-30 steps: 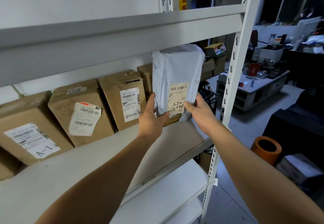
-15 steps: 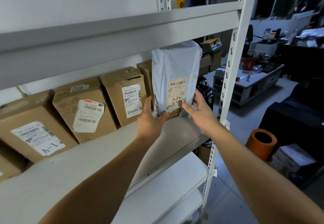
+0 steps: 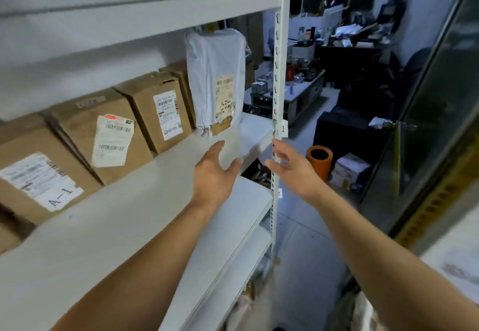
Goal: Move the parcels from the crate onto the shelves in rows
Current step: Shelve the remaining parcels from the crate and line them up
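1. shelving unit (image 3: 145, 14), grey metal, several levels; the middle shelf (image 3: 108, 227) carries the row of parcels, and a lower shelf (image 3: 233, 227) below it looks bare as far as visible.
2. row of brown cardboard parcels at the back of the middle shelf: one marked "a-1" (image 3: 33, 183), next one with a red-tagged label (image 3: 103, 136), then a taller box (image 3: 158, 110), with another box (image 3: 181, 76) mostly hidden behind it.
3. grey poly-bag parcel (image 3: 215, 79) stands upright at the right end of the row, touching that last box, near the upright post (image 3: 278, 71).
4. left hand (image 3: 215, 172) just in front of the bag, not touching, fingers spread, holding nothing.
5. right hand (image 3: 293, 167) by the post, fingers apart, also empty.
6. progress: five parcels in a row, bag looks placed; crate not in view, so what is left cannot be told. likely next step is another parcel.
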Demonstrator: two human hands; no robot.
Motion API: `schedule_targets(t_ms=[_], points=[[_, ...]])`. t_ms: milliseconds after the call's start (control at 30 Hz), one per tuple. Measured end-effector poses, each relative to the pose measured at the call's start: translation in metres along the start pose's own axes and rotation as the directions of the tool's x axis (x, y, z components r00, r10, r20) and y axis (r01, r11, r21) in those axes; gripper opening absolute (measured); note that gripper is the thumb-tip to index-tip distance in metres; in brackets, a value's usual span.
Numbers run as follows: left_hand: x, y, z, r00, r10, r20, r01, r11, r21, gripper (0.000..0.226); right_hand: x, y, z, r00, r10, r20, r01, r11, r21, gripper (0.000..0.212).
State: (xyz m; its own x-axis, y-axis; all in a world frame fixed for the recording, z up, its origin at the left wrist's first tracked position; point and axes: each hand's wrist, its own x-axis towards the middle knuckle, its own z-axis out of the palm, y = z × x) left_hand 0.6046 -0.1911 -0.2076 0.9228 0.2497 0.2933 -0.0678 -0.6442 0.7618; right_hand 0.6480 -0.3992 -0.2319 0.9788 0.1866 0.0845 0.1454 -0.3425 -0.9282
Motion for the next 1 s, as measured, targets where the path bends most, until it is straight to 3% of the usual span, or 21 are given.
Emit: schedule_targets(t_ms=[133,233,367,533,700,800,1000], points=[[-0.061,0.0,0.022,0.991,0.071,0.115,-0.072,0.997,-0.002,0.057,-0.083,0.032,-0.003,0.991,0.101,-0.087,-0.105,0.994,-0.043,0.044],[-0.112,0.0,0.052,0.96,0.073,0.269,-0.071,0.997,-0.019,0.051,-0.143,0.07,-0.013,0.966,0.208,-0.152,-0.224,0.969,-0.099,0.058],[-0.172,-0.002,0.098,0.894,0.063,0.443,-0.074,0.997,0.008,0.053,-0.218,0.123,-0.032,0.919,0.344,-0.195,-0.372,0.918,-0.135,0.062],[-0.242,0.005,0.165,0.766,0.021,0.642,-0.089,0.993,0.073,0.059,-0.313,0.18,-0.056,0.826,0.524,-0.206,-0.553,0.824,-0.123,0.059],[-0.31,0.028,0.245,0.63,-0.007,0.776,-0.111,0.989,0.099,0.063,-0.399,0.232,-0.102,0.689,0.691,-0.218,-0.716,0.695,-0.06,0.058],[-0.353,0.045,0.298,0.561,-0.036,0.827,-0.085,0.991,0.101,0.055,-0.442,0.269,-0.143,0.615,0.744,-0.261,-0.772,0.635,-0.01,0.063],[-0.427,0.073,0.401,0.421,-0.128,0.898,-0.021,0.988,0.15,0.069,-0.503,0.345,-0.222,0.498,0.8,-0.335,-0.848,0.531,0.008,0.063]])
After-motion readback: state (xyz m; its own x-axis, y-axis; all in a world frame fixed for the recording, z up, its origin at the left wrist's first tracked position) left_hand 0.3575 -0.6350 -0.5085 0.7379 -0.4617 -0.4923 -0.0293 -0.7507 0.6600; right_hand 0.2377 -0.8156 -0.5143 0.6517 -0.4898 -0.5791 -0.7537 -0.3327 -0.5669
